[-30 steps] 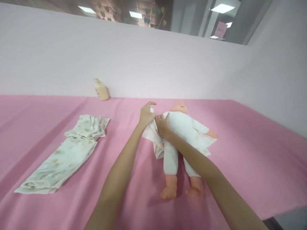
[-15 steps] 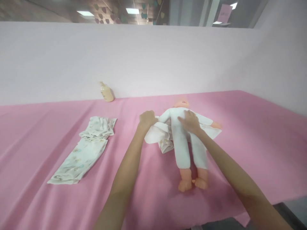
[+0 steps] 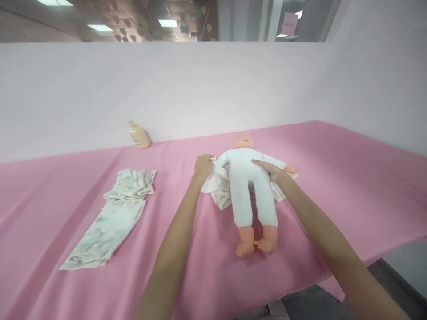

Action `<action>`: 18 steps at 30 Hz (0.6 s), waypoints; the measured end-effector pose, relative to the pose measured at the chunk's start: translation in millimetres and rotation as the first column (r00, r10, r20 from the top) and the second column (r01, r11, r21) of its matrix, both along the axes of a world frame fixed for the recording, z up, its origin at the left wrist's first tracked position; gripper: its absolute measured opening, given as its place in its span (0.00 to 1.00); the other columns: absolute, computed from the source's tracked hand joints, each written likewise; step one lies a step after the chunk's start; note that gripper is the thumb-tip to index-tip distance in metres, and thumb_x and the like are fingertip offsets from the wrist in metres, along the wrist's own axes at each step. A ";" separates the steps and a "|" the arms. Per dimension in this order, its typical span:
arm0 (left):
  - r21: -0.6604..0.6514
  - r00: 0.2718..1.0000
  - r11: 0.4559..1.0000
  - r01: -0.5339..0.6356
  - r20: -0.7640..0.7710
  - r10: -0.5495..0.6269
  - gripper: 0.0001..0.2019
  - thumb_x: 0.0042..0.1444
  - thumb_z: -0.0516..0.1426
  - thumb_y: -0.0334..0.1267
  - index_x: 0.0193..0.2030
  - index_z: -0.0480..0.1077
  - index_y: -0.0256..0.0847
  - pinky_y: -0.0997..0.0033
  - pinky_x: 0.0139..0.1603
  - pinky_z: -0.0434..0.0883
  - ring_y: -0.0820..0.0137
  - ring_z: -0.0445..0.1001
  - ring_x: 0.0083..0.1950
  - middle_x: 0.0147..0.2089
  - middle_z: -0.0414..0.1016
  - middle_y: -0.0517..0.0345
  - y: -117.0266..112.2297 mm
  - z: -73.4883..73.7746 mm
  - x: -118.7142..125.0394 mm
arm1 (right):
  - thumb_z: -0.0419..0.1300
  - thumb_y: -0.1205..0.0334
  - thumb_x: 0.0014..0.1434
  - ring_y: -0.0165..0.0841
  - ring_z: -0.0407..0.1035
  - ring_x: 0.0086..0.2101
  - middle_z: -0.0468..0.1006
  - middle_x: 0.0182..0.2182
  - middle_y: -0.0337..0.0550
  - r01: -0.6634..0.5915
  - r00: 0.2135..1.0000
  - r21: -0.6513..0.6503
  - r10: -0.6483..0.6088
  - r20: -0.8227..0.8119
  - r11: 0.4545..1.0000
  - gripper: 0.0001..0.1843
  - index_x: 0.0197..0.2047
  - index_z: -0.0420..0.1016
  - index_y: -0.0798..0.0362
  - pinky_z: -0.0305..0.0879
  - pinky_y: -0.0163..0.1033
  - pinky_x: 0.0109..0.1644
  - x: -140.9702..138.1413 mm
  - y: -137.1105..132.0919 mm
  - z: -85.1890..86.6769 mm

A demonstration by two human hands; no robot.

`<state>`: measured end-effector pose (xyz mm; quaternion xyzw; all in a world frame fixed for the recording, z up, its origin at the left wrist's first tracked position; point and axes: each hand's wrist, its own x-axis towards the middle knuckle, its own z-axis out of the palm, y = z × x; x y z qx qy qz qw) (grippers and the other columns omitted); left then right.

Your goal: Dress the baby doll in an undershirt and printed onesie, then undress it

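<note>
Nearest, toward six o'clock, the pink-covered tabletop (image 3: 203, 284) is creased in long folds, and two forearms are stretched across it. With twelve taken as straight away from the wearer and the doll's middle as the centre of the dial, the doll (image 3: 245, 178) is laid face up on the tabletop, feet toward six and head toward twelve, presumably so that both its sides can be reached evenly. Between eight and nine, well apart, a folded garment (image 3: 113, 218) is laid with its far end bunched, seemingly kept aside to leave room for the arms.

At three o'clock the right hand (image 3: 275, 171) is laid against the doll's side, its grip loosely spread and a finger stretched onto the white torso; the body is probably steadied this way. Beneath the doll an open garment (image 3: 216, 183) is spread, its edges shown at about eight and four. Just past nine, the left hand (image 3: 203, 165) is curled, its grip seemingly pinching that garment's edge beside the doll's arm, perhaps to keep it taut; whether the doll's hand is also enclosed cannot be told.

Farther off, between nine and ten, a pump bottle (image 3: 140, 137) is stood near the pale wall (image 3: 200, 89), out of the arms' way. Above the wall, ceiling lights are seen through a window (image 3: 147, 22).
</note>
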<state>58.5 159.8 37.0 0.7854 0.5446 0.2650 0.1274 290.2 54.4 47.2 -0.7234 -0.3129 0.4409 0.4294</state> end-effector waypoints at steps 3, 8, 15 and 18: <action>0.025 0.996 0.996 -0.081 -0.043 0.082 0.22 0.55 0.46 0.26 0.54 0.71 0.35 0.66 0.57 0.66 0.63 0.70 0.57 0.55 0.73 0.48 -1.0 -1.3 2.5 | 0.67 0.48 0.47 0.44 0.71 0.44 0.79 0.41 0.54 -0.073 0.993 -0.085 0.065 -0.094 0.994 0.28 0.47 0.73 0.59 0.71 0.44 0.45 4.4 2.7 -0.1; 0.032 0.996 0.997 -0.068 0.053 0.066 0.20 0.57 0.47 0.28 0.54 0.71 0.36 0.69 0.62 0.62 0.68 0.68 0.59 0.57 0.72 0.53 5.0 -2.2 3.5 | 0.68 0.52 0.46 0.43 0.70 0.46 0.77 0.46 0.53 -0.235 0.969 -0.035 0.232 -0.081 0.971 0.27 0.47 0.72 0.58 0.71 0.42 0.44 -2.0 5.2 6.1; 0.137 0.997 0.989 0.054 0.051 -0.062 0.20 0.57 0.46 0.28 0.51 0.72 0.40 0.68 0.59 0.64 0.68 0.70 0.56 0.55 0.74 0.57 -15.0 13.8 17.3 | 0.69 0.46 0.42 0.44 0.68 0.47 0.72 0.51 0.59 -0.286 0.952 -0.049 0.289 0.101 0.957 0.37 0.51 0.68 0.59 0.69 0.42 0.42 -31.7 7.4 5.2; 0.142 0.995 0.990 -0.011 -0.094 0.024 0.21 0.54 0.48 0.27 0.53 0.69 0.41 0.62 0.52 0.68 0.61 0.73 0.51 0.50 0.76 0.51 -34.3 24.1 23.5 | 0.68 0.42 0.40 0.44 0.69 0.43 0.73 0.48 0.60 -0.277 0.954 -0.013 0.277 0.112 0.961 0.37 0.48 0.69 0.59 0.69 0.41 0.39 -35.3 15.9 -9.0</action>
